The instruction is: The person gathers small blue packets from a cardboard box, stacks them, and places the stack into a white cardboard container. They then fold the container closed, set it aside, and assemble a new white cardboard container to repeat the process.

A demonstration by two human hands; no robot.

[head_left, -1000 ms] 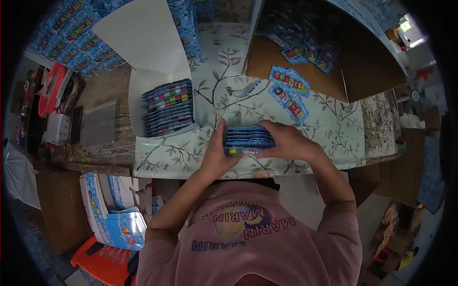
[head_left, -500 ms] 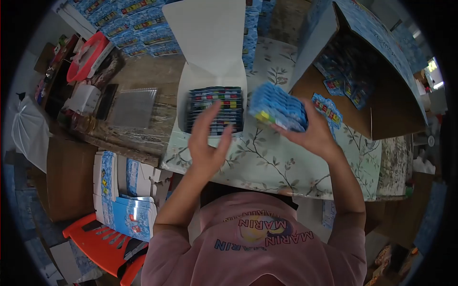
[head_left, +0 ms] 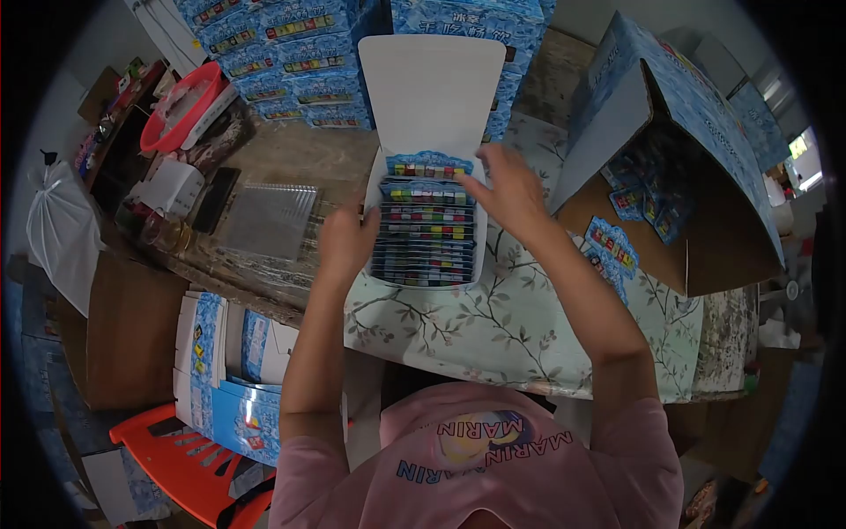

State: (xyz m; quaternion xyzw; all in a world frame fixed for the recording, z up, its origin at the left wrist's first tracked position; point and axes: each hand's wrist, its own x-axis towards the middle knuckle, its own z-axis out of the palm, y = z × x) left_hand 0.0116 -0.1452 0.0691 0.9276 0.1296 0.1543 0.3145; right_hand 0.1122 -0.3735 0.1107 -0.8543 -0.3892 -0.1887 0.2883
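An open white carton (head_left: 480,256) stands on the table, its lid (head_left: 432,93) raised at the back. Rows of colourful sachets (head_left: 427,234) stand on edge inside it, the rearmost showing blue tops. My left hand (head_left: 346,242) is closed at the carton's left wall, thumb by the rim and the other fingers partly hidden. At the right rear corner is my right hand (head_left: 509,187), its thumb reaching over the sachets and its fingers apart near the rim. No sachets are in that palm.
A large cardboard box (head_left: 608,242) lies on its side at right, with loose sachets inside; more sachets (head_left: 610,247) lie before its opening. Blue printed boxes (head_left: 313,66) are stacked behind. A clear plastic tray (head_left: 269,220) and red basin (head_left: 181,106) are at left. Flattened cartons (head_left: 238,397) rest on an orange chair (head_left: 185,458).
The bundle of blue sachets in my right hand is now in the rear of the carton and released. My left hand has moved from above the sachets to the carton's left side.
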